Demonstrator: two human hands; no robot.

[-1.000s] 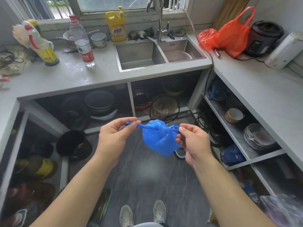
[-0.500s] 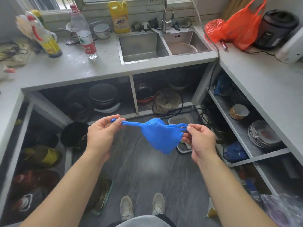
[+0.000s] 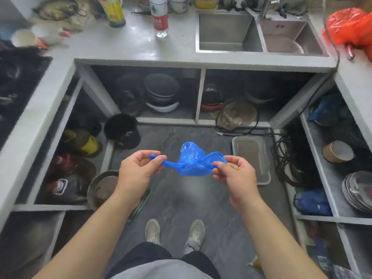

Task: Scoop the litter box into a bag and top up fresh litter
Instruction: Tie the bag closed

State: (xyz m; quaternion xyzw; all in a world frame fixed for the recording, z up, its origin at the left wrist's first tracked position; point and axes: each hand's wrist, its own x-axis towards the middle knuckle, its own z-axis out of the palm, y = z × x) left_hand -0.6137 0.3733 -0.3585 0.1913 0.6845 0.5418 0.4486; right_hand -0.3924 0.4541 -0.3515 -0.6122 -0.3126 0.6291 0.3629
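A small blue plastic bag [image 3: 191, 163] hangs bunched in front of me above the dark kitchen floor. My left hand [image 3: 138, 168] pinches one stretched handle on the left. Its other handle is pinched in my right hand [image 3: 234, 171]. The bag's body sags between the two hands, with a loose fold sticking up. A shallow grey tray [image 3: 251, 158] lies on the floor just right of my right hand. No litter shows in it that I can make out.
Grey counters wrap round three sides, with a double sink [image 3: 259, 33] at the back and open shelves of pots, shoes and plates below. A round basin [image 3: 102, 188] sits low left, black cables [image 3: 285, 156] coil at right, and an orange bag [image 3: 350, 27] rests on the right counter.
The camera has tilted down and my view now takes in my feet. Both hands stayed on the bag's handles, and the bag's body has flipped up between them.
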